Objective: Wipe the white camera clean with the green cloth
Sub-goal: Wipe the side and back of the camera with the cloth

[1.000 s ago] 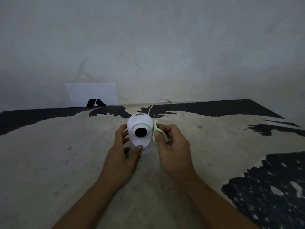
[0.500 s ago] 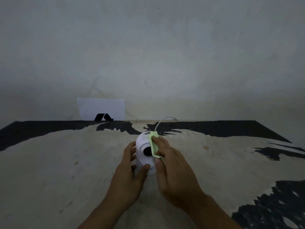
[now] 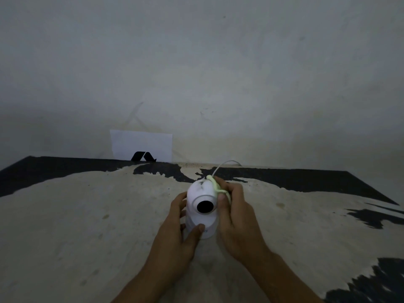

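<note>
The white camera (image 3: 200, 193) stands upright on the worn table, its round black lens facing me. My left hand (image 3: 177, 235) grips its base from the left, thumb on the front. My right hand (image 3: 237, 221) holds the pale green cloth (image 3: 215, 185) pressed against the camera's upper right side, near the top of the dome. Only a thin folded edge of the cloth shows between my fingers and the camera. A dark smudge marks the top of the dome.
A white cable (image 3: 225, 166) runs from behind the camera toward the wall. A white card with a black logo (image 3: 142, 148) leans against the wall at the back left. The table surface (image 3: 87, 215) is beige with black patches at the back and right.
My right hand has slid the cloth from over the lens front to the upper right side of the dome, so the lens is uncovered. My left hand keeps its hold on the base.
</note>
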